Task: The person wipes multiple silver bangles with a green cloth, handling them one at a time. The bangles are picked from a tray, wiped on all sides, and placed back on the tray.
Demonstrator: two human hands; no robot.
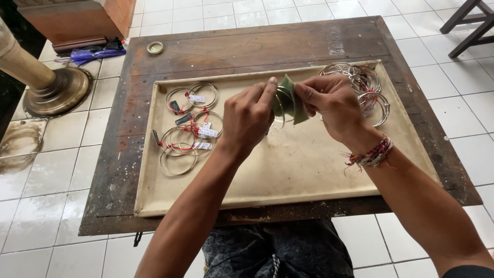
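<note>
Mid-frame above the cream tray [288,175], the left hand [249,116] pinches a silver bangle [279,110] while the right hand [332,103] grips a green cloth [296,103] against it.

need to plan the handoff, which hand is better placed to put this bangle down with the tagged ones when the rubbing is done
Left, probably. The left hand grips the bangle and is nearer the tagged bangles; the right hand pinches the green cloth.

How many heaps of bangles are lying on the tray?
2: one tagged heap of bangles at the cream tray's left side, another heap at its far right corner, partly hidden behind the right hand.
</note>
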